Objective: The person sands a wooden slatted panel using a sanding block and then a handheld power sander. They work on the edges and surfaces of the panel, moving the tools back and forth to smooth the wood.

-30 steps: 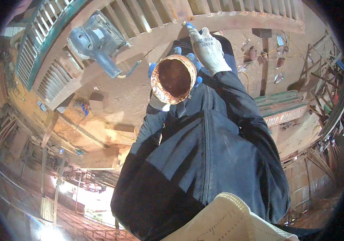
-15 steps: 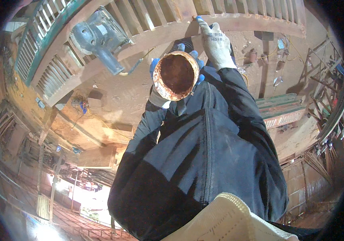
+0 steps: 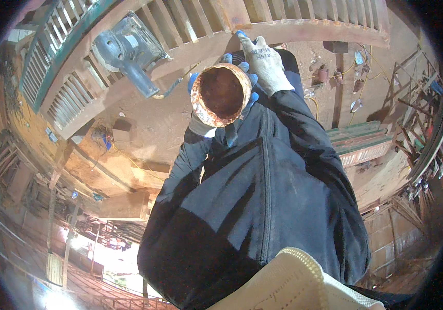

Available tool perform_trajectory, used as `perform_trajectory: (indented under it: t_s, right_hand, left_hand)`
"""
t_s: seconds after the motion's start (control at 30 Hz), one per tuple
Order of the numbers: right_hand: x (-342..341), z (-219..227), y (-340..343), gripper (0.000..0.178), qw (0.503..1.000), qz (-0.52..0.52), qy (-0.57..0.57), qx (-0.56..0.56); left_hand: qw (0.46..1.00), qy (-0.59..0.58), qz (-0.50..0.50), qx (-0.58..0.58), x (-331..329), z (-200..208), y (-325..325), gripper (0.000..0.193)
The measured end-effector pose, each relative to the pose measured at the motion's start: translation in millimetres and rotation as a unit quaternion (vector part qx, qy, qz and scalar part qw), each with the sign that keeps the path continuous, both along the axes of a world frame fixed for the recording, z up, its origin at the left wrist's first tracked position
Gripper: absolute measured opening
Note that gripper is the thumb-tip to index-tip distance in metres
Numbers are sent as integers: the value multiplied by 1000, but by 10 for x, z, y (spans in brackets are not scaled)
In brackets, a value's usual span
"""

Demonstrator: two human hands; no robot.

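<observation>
One crusted can (image 3: 204,114), brown inside, in the left hand (image 3: 200,126), fingers wrapped round it, short of the slatted frame's (image 3: 304,30) near edge. Right hand (image 3: 265,62): index extended to that edge at a broad slat's foot; can't tell if it pinches anything. Orange-brown patch (image 3: 242,26) there looks treated; what's left along the edge, can't judge. Sander (image 3: 131,46) sits toward frame's left end.

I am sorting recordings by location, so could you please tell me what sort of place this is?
Probably a woodworking workshop: what looks like a power sander lies on a large slatted wooden frame, and long, thin wooden strips lean in a bunch to the right.
</observation>
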State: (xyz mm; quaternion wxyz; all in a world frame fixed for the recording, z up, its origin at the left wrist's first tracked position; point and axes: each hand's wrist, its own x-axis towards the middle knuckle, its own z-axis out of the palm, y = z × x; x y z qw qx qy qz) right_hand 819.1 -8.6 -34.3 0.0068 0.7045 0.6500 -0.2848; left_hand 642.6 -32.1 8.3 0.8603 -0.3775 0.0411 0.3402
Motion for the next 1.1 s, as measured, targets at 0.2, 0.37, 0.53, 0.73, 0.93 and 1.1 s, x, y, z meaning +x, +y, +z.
perform_trajectory:
  t_s: [0.2, 0.37, 0.53, 0.73, 0.93, 1.1]
  right_hand:
    - [-30, 31, 63, 53, 1000, 9, -9, 2]
    - [75, 64, 91, 52, 1000, -9, 7, 6]
    - [88, 32, 54, 50, 1000, -8, -14, -12]
    - [108, 135, 203, 46, 999, -47, 12, 13]
    - [76, 89, 58, 47, 999, -31, 14, 18]
    - [165, 68, 87, 43, 999, -26, -17, -14]
  left_hand:
    - [1000, -16, 2, -5, -20, -26, 34, 83]
    - [999, -8, -7, 31, -50, -127, 41, 80]
    - [1000, -6, -8, 3, -49, -112, 31, 78]
    - [999, -44, -9, 3, -93, -168, -9, 82]
    - [999, 2, 1, 34, -78, -168, -5, 82]
    - [1000, 19, 0, 15, -90, -162, -10, 79]
